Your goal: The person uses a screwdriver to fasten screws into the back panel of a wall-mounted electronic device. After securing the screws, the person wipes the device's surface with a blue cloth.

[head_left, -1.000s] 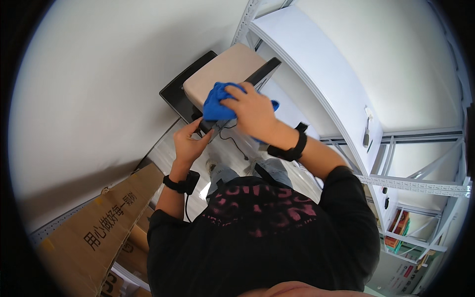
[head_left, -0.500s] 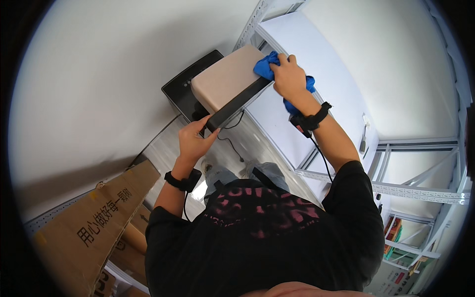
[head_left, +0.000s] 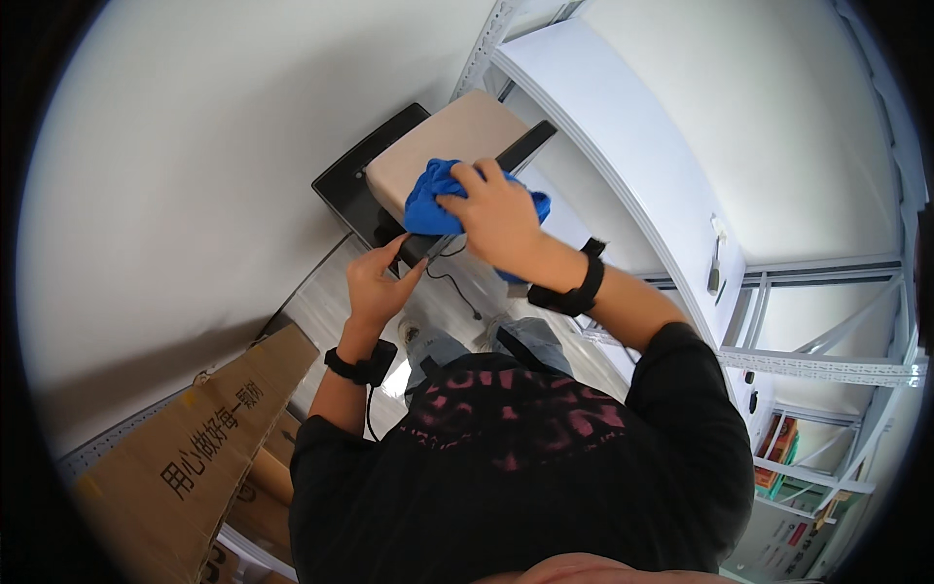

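Observation:
My left hand pinches the near end of a long, flat black piece, seen mostly along its narrow edge. In my right hand is a crumpled blue cloth, pressed against the black piece close to my left hand. The cloth covers the middle of that piece, and its far end sticks out beyond my fingers. Just behind lies a beige block with rounded corners. Under and beside the block is a dark, glossy box-like object; I cannot make out its kind.
White shelving with perforated metal posts runs along the right. A brown cardboard box stands at the lower left. A black cable trails over the floor near my feet. A grey-handled brush hangs at the right.
My right hand has slid with the blue cloth along the black piece, from its far end towards my left hand. The left hand keeps its hold, nearly still.

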Demonstrator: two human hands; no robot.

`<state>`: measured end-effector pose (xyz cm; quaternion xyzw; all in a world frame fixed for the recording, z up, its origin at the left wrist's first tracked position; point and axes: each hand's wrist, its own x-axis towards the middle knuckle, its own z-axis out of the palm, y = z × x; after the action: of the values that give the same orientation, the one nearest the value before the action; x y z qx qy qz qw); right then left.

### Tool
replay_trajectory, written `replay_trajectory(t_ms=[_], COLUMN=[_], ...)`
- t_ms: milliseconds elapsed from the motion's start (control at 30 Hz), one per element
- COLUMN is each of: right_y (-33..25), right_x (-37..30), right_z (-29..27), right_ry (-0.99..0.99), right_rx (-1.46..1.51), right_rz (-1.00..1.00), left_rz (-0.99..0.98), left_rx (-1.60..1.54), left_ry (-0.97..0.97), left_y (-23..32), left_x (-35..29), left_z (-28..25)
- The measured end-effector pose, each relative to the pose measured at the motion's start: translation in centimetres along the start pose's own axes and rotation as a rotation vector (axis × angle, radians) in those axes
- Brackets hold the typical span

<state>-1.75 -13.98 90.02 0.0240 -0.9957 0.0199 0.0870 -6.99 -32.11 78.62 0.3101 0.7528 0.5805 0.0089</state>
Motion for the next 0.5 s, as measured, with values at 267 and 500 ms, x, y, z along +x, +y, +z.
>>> replay_trajectory(t_ms=[267, 500], right_y=[12.3, 2.2], right_x=[0.6, 1.0], right_z=[0.4, 0.6], right_ry=[0.049, 0.011], right_rx=[-0.322, -0.147], right_rz=[0.214, 0.123], left_rz=[0.070, 0.033], left_rx=[-0.028, 0.018], left_ry=[-0.013, -0.035], left_y=[0.2, -0.1], left_x=[0.2, 0.2], left_z=[-0.3, -0.5])
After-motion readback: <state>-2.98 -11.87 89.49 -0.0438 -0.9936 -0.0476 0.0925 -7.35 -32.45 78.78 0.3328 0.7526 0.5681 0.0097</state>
